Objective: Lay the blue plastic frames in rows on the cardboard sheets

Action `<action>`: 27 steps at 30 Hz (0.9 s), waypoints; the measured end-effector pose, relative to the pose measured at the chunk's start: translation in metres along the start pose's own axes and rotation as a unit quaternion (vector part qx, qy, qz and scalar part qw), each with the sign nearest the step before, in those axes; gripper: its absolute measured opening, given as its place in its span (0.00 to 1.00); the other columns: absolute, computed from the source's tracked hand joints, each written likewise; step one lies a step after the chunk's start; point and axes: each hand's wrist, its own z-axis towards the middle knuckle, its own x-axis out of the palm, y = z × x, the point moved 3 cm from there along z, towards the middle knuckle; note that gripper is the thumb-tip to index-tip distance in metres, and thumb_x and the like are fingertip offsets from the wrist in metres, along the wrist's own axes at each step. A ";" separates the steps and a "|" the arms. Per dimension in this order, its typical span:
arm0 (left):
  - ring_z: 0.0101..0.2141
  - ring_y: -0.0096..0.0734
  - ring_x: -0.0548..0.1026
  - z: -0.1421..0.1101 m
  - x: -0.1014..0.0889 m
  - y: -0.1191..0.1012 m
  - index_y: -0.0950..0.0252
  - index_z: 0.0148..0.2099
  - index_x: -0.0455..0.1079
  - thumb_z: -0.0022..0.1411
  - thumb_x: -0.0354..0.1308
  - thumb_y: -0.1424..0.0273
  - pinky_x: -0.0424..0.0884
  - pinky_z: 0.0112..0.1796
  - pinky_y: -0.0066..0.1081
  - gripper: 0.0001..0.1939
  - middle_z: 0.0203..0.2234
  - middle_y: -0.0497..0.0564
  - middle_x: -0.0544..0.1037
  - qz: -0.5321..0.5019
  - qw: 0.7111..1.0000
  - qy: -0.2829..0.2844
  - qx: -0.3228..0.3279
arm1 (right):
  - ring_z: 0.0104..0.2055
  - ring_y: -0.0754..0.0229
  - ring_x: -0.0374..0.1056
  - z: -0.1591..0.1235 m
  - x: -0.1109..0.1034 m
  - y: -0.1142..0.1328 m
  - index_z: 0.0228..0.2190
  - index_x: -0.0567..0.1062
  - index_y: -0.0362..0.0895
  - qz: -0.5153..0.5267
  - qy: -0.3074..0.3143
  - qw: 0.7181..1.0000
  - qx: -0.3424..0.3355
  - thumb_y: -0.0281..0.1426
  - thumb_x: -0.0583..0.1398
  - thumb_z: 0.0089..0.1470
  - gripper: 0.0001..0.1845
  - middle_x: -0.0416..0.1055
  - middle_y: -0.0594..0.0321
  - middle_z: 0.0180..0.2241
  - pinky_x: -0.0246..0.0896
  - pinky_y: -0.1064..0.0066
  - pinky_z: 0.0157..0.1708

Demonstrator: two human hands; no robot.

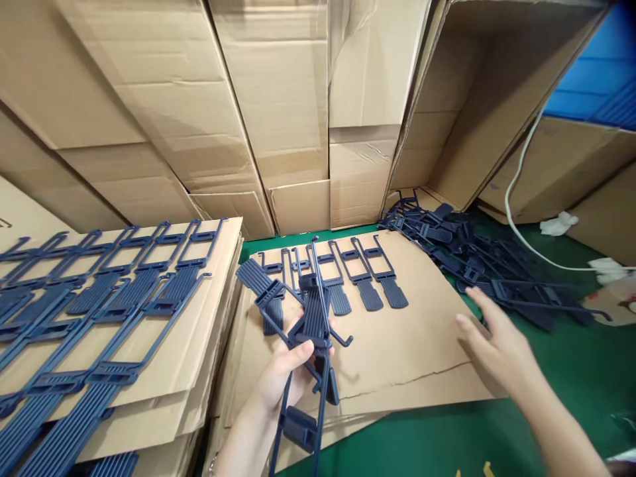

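Note:
My left hand (284, 371) is closed around a bundle of dark blue plastic hanger parts (312, 318), held upright over a cardboard sheet (422, 344). Several of the same blue parts (365, 271) lie in a row along the far edge of that sheet. My right hand (497, 341) is open with fingers stretched out. It hovers over the sheet's right edge, close to a loose heap of blue parts (477, 255) on the green surface and holding nothing.
A stack of cardboard sheets (199, 344) at the left carries rows of blue parts (109, 291). Large cardboard boxes (278, 112) wall off the back. An open box (477, 112) lies on its side at right. A white cable (517, 199) crosses the green surface (571, 371).

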 end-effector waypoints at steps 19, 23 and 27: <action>0.33 0.33 0.74 -0.003 0.003 0.001 0.54 0.59 0.47 0.48 0.61 0.75 0.70 0.37 0.33 0.40 0.40 0.52 0.73 -0.017 0.999 -0.028 0.002 | 0.50 0.57 0.57 0.071 0.020 0.004 0.46 0.66 0.36 -0.049 -0.021 0.997 -0.064 0.36 0.48 0.53 0.23 0.62 0.54 0.47 0.50 0.70 0.52; 0.33 0.34 0.74 -0.003 0.003 0.001 0.55 0.59 0.49 0.49 0.60 0.75 0.69 0.37 0.34 0.37 0.40 0.53 0.73 -0.010 1.000 -0.027 0.010 | 0.50 0.56 0.55 0.136 0.047 0.028 0.48 0.65 0.40 -0.141 0.011 0.985 -0.102 0.31 0.48 0.53 0.21 0.56 0.55 0.51 0.51 0.68 0.50; 0.34 0.35 0.74 -0.002 0.002 0.002 0.56 0.58 0.52 0.48 0.61 0.74 0.69 0.38 0.35 0.36 0.40 0.53 0.73 -0.015 0.999 -0.029 0.027 | 0.44 0.55 0.58 0.178 0.077 0.056 0.53 0.58 0.46 -0.221 0.039 0.966 -0.130 0.29 0.45 0.55 0.23 0.59 0.52 0.48 0.53 0.67 0.40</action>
